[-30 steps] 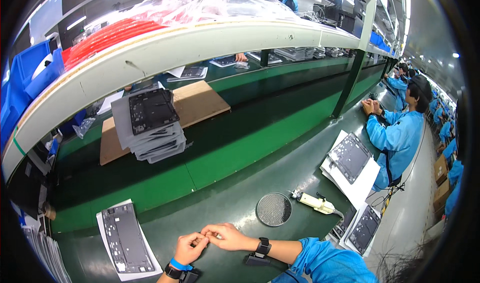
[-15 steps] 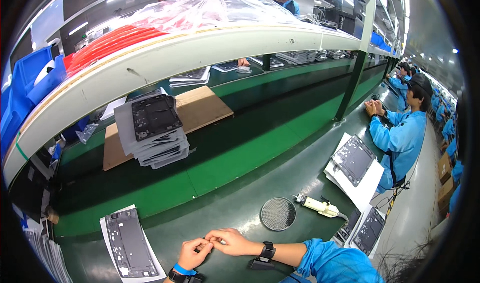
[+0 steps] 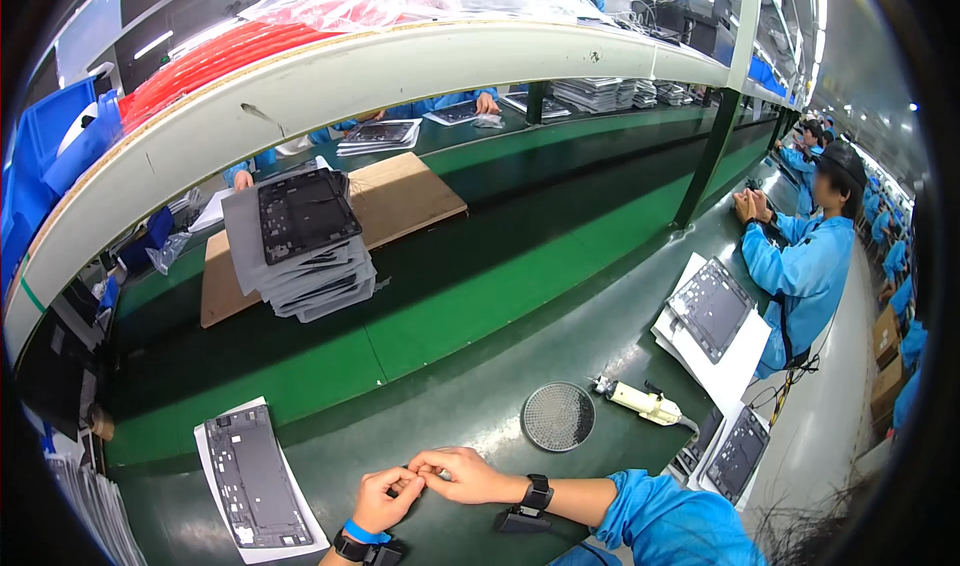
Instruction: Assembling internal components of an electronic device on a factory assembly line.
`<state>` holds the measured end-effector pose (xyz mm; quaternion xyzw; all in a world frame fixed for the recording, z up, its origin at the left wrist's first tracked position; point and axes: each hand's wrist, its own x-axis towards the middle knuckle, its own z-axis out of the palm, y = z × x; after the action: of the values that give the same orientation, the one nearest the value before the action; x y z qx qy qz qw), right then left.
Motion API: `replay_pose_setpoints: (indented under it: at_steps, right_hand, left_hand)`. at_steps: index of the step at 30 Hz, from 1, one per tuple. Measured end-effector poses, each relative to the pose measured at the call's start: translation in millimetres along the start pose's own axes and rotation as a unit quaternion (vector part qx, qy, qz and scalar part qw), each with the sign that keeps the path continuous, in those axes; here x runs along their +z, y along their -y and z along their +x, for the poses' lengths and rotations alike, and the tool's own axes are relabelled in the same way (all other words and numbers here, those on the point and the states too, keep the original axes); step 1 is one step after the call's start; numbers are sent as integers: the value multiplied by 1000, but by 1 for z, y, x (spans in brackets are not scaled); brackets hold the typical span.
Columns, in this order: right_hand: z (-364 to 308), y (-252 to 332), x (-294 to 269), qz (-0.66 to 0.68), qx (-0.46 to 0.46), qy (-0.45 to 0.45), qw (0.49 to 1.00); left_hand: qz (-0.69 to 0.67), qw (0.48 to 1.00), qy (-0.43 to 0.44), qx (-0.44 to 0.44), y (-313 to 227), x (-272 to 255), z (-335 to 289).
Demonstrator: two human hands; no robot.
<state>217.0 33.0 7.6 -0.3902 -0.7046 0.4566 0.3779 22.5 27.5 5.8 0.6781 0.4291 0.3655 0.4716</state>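
Note:
My left hand [image 3: 388, 499] and my right hand [image 3: 458, 475] meet over the dark green bench, fingertips pinched together. Whatever is between them, if anything, is too small to make out. Each wrist wears a black strap, and a blue band circles the left one. Left of my hands, a black tablet housing [image 3: 258, 476] lies on white sheets. A round dish [image 3: 558, 417] with a dimpled grey surface sits beyond my right forearm. Beside it lies a cream-coloured electric screwdriver [image 3: 643, 402], its cable running off to the right.
Across the green conveyor belt [image 3: 430, 341], a brown board [image 3: 408, 198] carries stacked grey sheets with a dark housing [image 3: 308, 216] on top. A white-edged shelf [image 3: 430, 61] spans above. At right, more housings [image 3: 712, 309] lie on white sheets near a seated co-worker [image 3: 808, 246] in blue.
My hands stay pinched together, barely shifted. The view has tilted slightly. Across the belt, other people's hands and blue sleeves have come into sight behind the stack.

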Motion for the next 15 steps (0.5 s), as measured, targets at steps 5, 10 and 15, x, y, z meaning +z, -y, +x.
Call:
replay_pose_setpoints:
  at_steps: [5, 10, 15]
  right_hand:
    - [-5, -5, 3, -9, -12, 0, 1000]
    - [-6, -3, 1, 15, 1, 0, 1000]
    - [-1, -6, 0, -4, -11, 15, 1000]
  left_hand:
    - [-9, 1000, 8, 1, 2, 2, -5]
    - [17, 999, 21, -26, 0, 1, -6]
    - [-3, 1000, 12, -10, 6, 0, -2]
